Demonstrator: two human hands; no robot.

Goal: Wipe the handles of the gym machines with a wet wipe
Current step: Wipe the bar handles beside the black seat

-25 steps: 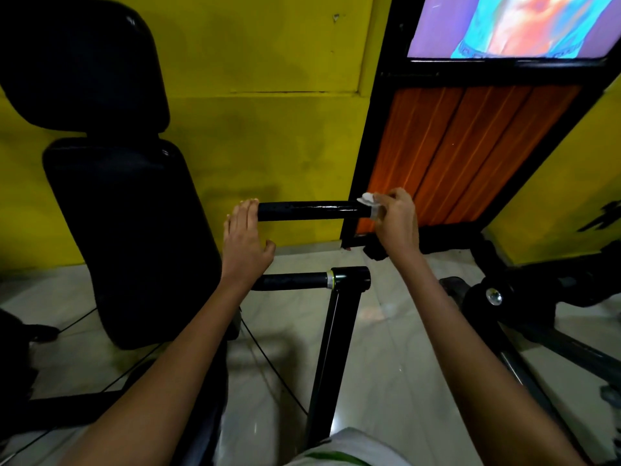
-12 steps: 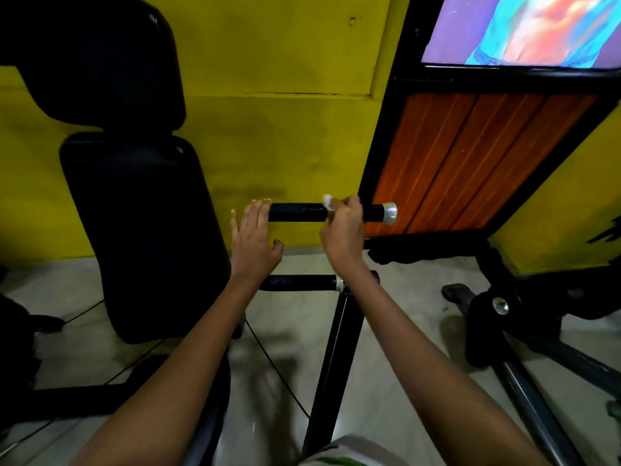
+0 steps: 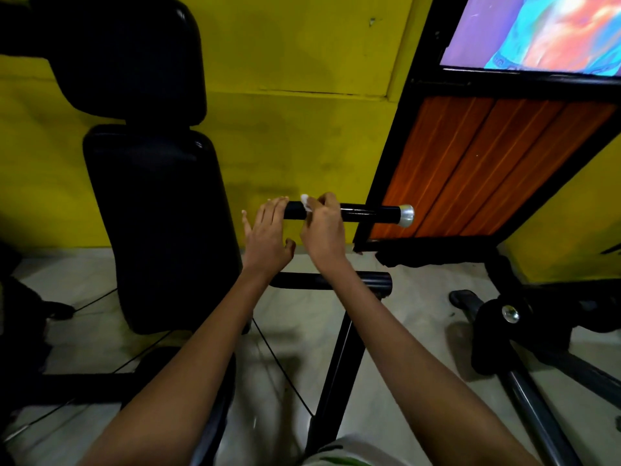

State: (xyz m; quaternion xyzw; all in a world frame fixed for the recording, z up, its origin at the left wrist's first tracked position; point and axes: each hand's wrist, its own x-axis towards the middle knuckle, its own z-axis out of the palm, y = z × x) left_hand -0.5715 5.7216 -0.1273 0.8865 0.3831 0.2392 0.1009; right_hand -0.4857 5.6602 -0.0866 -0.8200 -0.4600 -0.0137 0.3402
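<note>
Right hand (image 3: 322, 227) curled over the black handle (image 3: 366, 212), fingers pinching a white wet wipe (image 3: 305, 202) against the bar, near its left end. Left hand (image 3: 268, 230) just beside, fingers straight and laid on the handle's left end. Black padded seat (image 3: 158, 227) at left, against the yellow wall (image 3: 302, 95).

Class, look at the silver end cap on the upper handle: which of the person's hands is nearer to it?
Right. The right hand grips the upper handle partway along, toward the silver end cap; the left hand rests at the handle's opposite end.
</note>
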